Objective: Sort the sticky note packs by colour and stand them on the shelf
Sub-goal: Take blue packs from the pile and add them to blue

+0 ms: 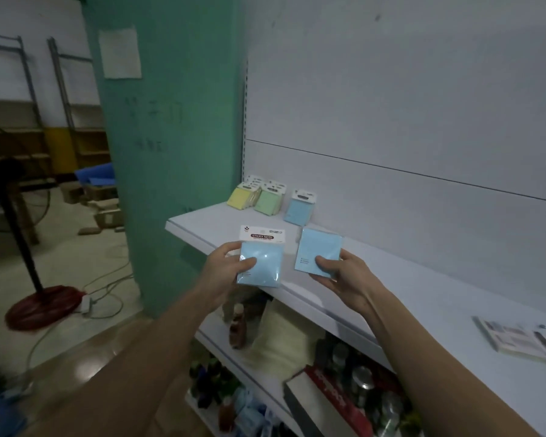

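Left hand (230,263) pinches a blue sticky note pack (260,261), thumb on its glossy wrapper, white header card reading STICKY NOTE upward. Right hand (338,274) pinches a second blue pack (319,254) by its lower edge, plain back facing the camera. Both packs are held over the front edge of the white shelf (407,279). Farther back, standing against the panel: yellow packs (238,198), green packs (268,201), one blue pack (298,211), well apart from the hands
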### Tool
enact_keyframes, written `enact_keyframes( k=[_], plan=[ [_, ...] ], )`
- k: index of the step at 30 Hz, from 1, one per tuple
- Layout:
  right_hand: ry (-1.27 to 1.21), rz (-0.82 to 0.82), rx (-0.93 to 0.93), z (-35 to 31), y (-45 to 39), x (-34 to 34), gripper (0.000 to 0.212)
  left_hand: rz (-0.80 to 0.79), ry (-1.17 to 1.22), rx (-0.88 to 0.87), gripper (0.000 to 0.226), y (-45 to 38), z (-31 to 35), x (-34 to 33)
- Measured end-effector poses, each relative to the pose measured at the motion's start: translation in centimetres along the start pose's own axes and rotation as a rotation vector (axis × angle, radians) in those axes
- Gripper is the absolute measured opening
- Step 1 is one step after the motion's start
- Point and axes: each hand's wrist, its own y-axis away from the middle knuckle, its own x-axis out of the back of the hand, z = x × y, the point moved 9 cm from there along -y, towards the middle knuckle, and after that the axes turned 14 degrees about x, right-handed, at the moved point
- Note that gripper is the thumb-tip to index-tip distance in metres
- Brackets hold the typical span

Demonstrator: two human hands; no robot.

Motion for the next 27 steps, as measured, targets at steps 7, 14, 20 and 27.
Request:
enact_keyframes(
  k=[7, 14, 20, 27],
  plan=[
    [0.025, -0.014, -0.182, 4.6, -5.6, -3.2, 0.037, -0.007, -0.044, 0.000, 0.023, -7.1, 2.2, 3.3],
    [0.026, -0.054, 0.016, 5.1, -14.8, -6.3, 0.047, -0.070, -0.099, 0.022, 0.026, -15.9, 5.1, 3.7],
    [0.092, 0.082, 0.153, 4.5, -20.3, -5.7, 0.012, -0.115, -0.086, 0.070, 0.032, -23.1, 6.7, 3.7],
    [0.363, 0.253, 0.361, 2.3, -24.0, -2.6, 0.018, -0.249, -0.028, 0.122, 0.035, -29.5, 7.1, 1.0]
  ],
)
